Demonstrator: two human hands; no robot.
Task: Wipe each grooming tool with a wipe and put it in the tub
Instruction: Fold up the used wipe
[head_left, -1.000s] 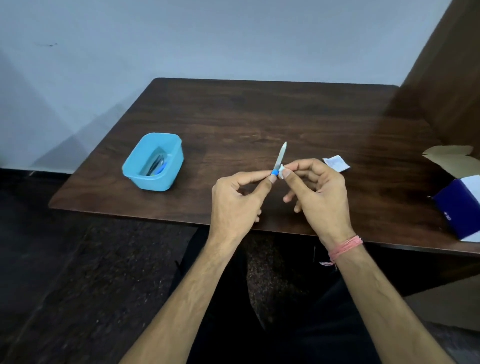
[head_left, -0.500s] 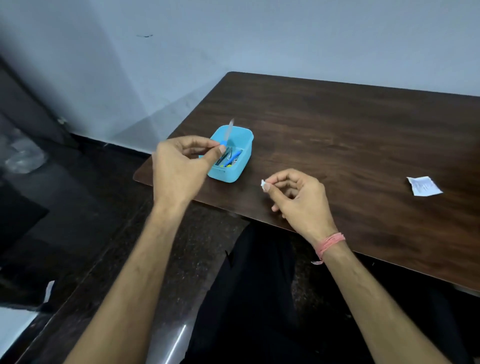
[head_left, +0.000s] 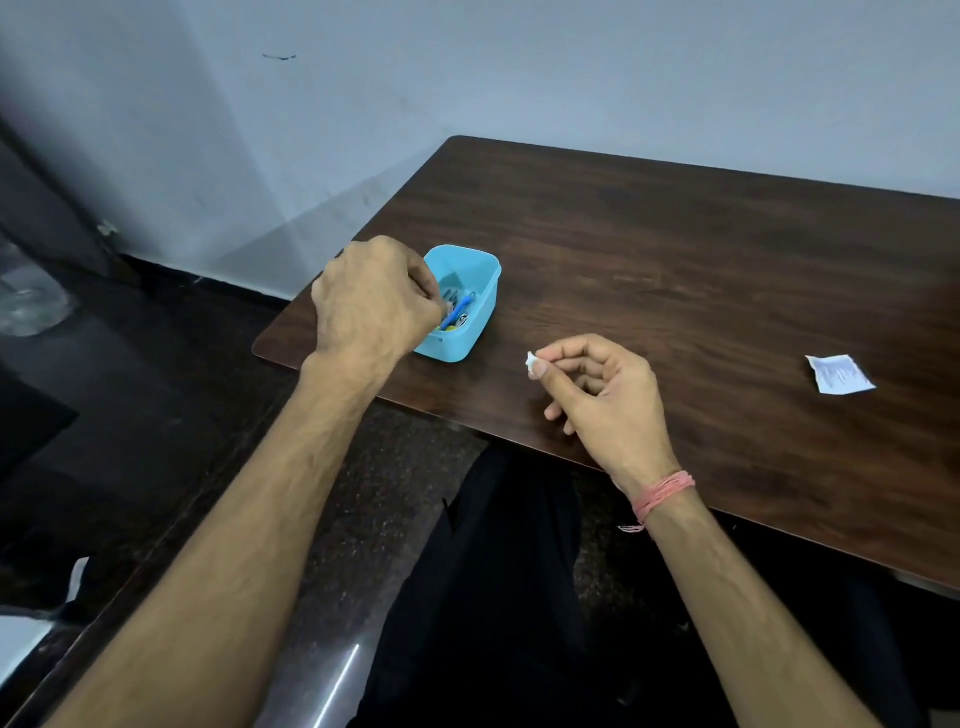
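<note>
Half a second on, the left hand (head_left: 371, 301) is dipping down over the near rim of the tub (head_left: 480, 306), where earlier it was holding the slim file upright above it. Its fingers are curling downward into the tub, and whether they are still gripping the file I cannot tell, since the knuckles are hiding it. Inside the tub, blue-handled tools (head_left: 460, 312) are lying together, so the step in hand looks like the drop-off of a wiped tool. Just to the right, the right hand (head_left: 597, 384) is hovering over the bench (head_left: 675, 249), pinching the small white wipe (head_left: 530, 359) between thumb and forefinger. An opened sachet (head_left: 839, 374) is lying well apart near the right edge. Next, the left hand probably needs to let go cleanly and lift clear without tipping the tub.
</note>
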